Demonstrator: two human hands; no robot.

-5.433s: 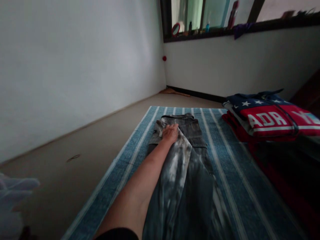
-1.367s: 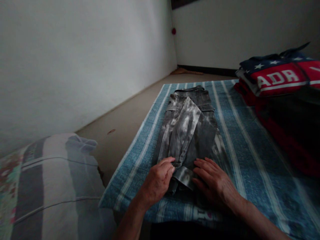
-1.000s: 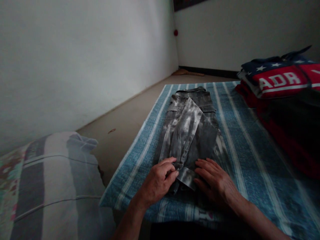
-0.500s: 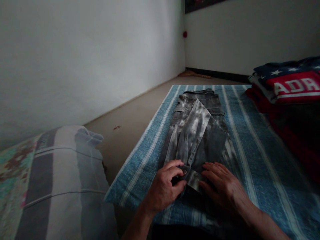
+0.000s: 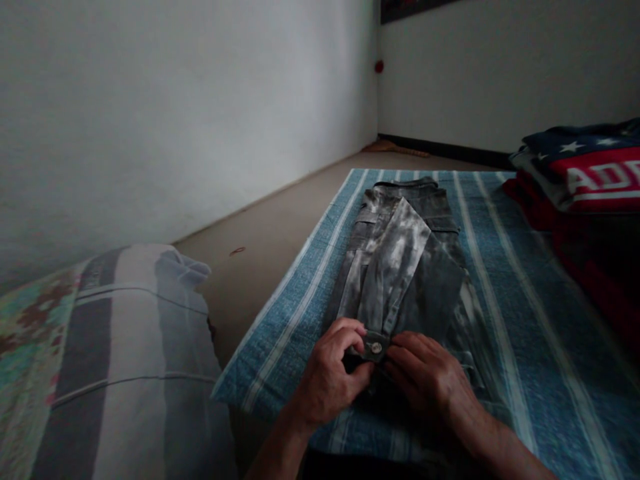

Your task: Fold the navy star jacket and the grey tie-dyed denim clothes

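A grey, mottled garment (image 5: 400,260) lies folded lengthwise, with flapped pockets on its sides and a narrow folded strip down its middle. At its near end is a dark band with a round metal button (image 5: 376,347), like a cuff. My left hand (image 5: 333,370) pinches the left end of this band between thumb and fingers. My right hand (image 5: 425,373) is closed at the band's right end, its fingers pressed together on the cloth; its thumb is hidden. The button shows between both hands.
Beneath the garment spreads a blue cloth with white stripes (image 5: 300,293). Folded red and navy clothes (image 5: 595,167) are stacked at the right. A striped grey and white bundle (image 5: 135,333) stands at the left. Beyond are the floor (image 5: 270,227) and a white wall (image 5: 200,107).
My right hand has moved left along the band towards my left hand. The band's button now shows plainly between them. The view has shifted slightly.
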